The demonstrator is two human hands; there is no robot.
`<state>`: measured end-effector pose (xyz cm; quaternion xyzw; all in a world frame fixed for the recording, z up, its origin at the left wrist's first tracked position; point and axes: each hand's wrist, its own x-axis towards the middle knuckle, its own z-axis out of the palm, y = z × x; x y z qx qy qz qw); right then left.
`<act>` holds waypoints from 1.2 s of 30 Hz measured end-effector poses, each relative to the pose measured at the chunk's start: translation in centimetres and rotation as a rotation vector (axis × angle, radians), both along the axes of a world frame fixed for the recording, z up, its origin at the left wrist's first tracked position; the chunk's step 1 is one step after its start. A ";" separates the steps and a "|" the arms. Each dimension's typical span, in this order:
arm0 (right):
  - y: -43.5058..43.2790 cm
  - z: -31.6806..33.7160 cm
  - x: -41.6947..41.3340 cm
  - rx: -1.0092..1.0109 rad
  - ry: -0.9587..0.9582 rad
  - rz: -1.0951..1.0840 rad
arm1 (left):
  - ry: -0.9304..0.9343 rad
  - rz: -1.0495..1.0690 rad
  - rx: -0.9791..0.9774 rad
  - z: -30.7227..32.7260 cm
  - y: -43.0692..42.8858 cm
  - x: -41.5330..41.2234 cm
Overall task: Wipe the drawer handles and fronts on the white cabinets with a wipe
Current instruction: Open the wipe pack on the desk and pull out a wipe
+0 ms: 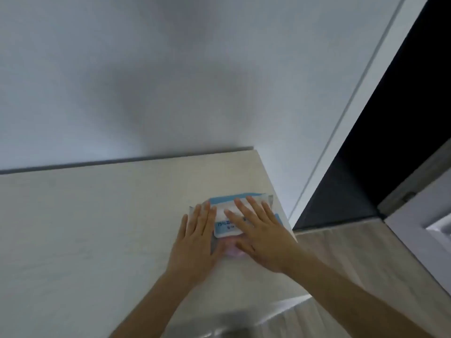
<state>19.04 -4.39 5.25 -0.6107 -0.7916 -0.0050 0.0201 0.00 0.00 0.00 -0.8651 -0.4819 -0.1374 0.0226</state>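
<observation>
- Flat and spread, fingers straight, my left hand (195,237) presses the wipe pack (223,211) at its left end; my right hand (261,237) lies across its middle.
- Pack lies under both palms, near the right edge of the cabinet top (97,228).
- Blue label reads "75%"; the rest is blurred.

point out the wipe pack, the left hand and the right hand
wipe pack (222,200), head view, blue strip along its far edge
left hand (195,242), head view, back of the hand
right hand (263,237), head view, back of the hand
</observation>
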 end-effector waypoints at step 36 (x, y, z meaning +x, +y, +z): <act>8.1 3.0 -0.4 0.049 0.262 -0.073 | 0.014 -0.061 0.012 -0.2 0.6 0.6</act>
